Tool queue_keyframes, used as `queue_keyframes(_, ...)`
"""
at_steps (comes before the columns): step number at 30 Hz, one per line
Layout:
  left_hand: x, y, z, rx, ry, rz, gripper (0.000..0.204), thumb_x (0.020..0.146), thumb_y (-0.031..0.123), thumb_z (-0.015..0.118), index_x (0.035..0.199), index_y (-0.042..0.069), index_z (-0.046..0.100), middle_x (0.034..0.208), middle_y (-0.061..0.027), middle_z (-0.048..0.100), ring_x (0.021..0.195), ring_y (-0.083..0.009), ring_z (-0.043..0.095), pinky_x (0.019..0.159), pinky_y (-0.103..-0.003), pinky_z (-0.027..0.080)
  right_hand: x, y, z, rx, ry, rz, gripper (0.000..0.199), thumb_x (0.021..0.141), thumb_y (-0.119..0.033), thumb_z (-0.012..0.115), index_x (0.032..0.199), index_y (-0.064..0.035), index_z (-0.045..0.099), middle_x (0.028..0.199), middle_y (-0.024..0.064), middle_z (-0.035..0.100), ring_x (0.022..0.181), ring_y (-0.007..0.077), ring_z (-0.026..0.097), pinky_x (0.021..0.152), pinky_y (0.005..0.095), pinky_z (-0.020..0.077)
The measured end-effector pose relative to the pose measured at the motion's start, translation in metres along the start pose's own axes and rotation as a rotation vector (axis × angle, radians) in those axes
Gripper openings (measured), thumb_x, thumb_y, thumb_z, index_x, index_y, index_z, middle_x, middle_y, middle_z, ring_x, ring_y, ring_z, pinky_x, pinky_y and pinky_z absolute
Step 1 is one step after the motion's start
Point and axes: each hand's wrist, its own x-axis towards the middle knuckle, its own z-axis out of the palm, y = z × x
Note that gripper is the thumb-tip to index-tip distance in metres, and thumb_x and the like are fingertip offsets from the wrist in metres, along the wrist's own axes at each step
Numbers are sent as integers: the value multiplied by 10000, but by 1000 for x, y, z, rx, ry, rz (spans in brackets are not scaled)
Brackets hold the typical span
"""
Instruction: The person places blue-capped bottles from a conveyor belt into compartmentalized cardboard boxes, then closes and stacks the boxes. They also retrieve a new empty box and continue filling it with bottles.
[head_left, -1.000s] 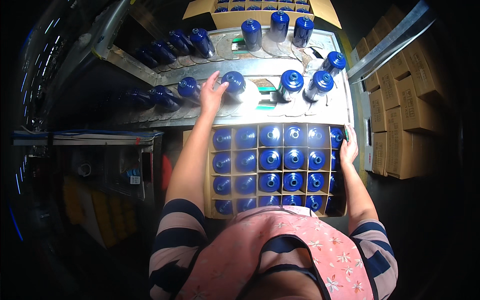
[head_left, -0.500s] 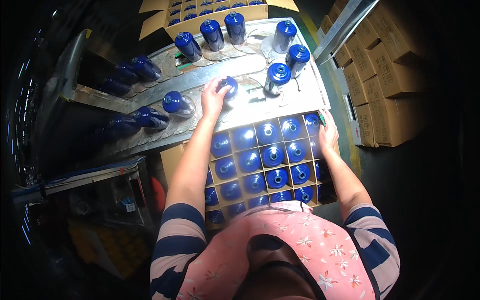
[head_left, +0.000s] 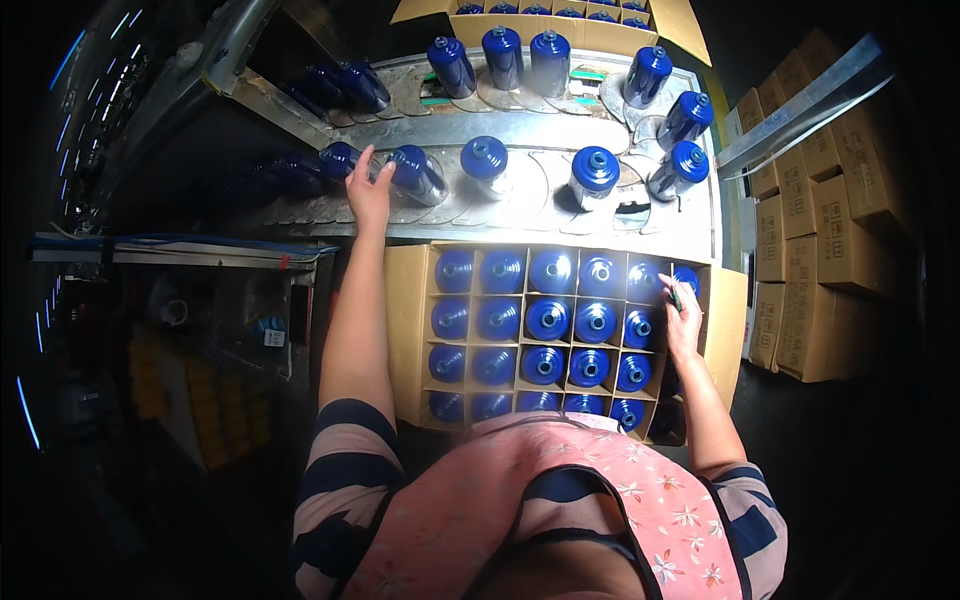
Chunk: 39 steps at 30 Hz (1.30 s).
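Note:
My left hand [head_left: 370, 190] reaches over the near side of the metal conveyor [head_left: 420, 212], thumb and fingers apart. Its thumb is at the edge of a blue bottle [head_left: 418, 174]; whether they touch I cannot tell. Another blue bottle [head_left: 340, 158] stands just to its left, partly behind the fingers. My right hand [head_left: 684, 320] is over the right part of an open carton [head_left: 408, 335], its fingers closed around a small green and dark thing [head_left: 676, 297] that I cannot make out. Cardboard dividers in the carton separate several upright blue bottles [head_left: 547, 319].
More blue bottles [head_left: 595, 176] stand along both sides of the conveyor and round its right end. A second carton [head_left: 670, 28] of bottles is beyond it. Stacked closed cartons [head_left: 800, 250] and a slanted metal post [head_left: 800, 115] are at the right. A dark shelf [head_left: 250, 330] is at left.
My left hand has left the bottle it was on and moved left along the conveyor to another. My right hand has shifted nearer over the carton. The whole view has also turned.

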Motion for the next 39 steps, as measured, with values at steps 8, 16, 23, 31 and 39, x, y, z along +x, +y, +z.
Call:
queue_keyframes(8,3,-2,39,-92,-133,100,312,807,126,738,1106,74,669,1117,-110,691,912,-174,647,849,-280,482,20,-9,6,-121,-118,-66,283,827,-32,680,1096,-116,699,919,98,607,868,249,620,795,309,478)
queue_keyframes(16,22,3,36,81,-76,-54,366,777,183,772,1126,118,685,945,-91,698,834,-179,635,765,-306,486,9,5,-15,-243,-78,-64,370,804,-64,724,1162,-117,650,946,99,615,906,253,638,811,336,505)
queue_keyframes(23,-25,86,95,-119,-173,208,497,780,87,745,1261,123,624,1267,-99,625,1173,-238,569,999,-334,446,43,-13,-2,-209,-208,-13,436,824,-158,710,1249,-157,612,1192,96,649,1053,257,648,911,342,512)
queue_keyframes(31,-82,143,226,-173,-598,245,469,749,187,784,1198,126,664,1225,-114,619,1156,-269,558,991,-339,443,44,-34,34,-314,-231,-134,481,813,-220,700,1279,-177,589,1095,114,676,988,322,650,872,405,520)
queue_keyframes(39,-77,158,223,-76,-521,109,374,808,194,729,1160,78,678,1129,-110,700,1010,-171,666,887,-276,489,64,-43,59,-499,-491,-57,507,796,-231,713,1275,-172,561,949,185,695,912,360,668,800,454,528)
